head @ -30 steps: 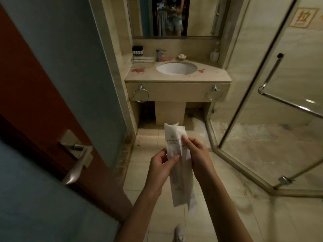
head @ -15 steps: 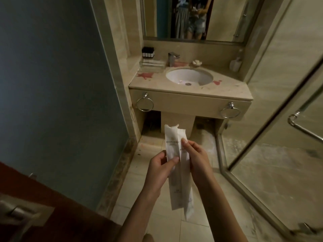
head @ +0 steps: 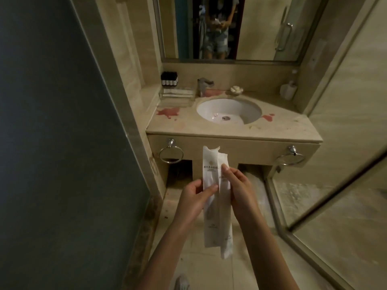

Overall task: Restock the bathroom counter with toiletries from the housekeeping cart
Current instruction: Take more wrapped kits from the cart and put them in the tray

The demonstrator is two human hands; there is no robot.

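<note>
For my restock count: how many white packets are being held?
2. The left hand pinches the left packet, the right hand the right packet; they overlap, so another might be hidden.

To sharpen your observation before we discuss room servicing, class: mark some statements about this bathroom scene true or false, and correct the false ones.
1. The left hand and right hand both hold white packets. True.
2. The packets lie on the counter. False: they are held in the air in front of it.
3. Small dark-capped bottles stand at the counter's back left. True.
4. Towels hang from both towel rings. False: both rings are bare.
5. Red stains mark the counter beside the basin. True.
</note>
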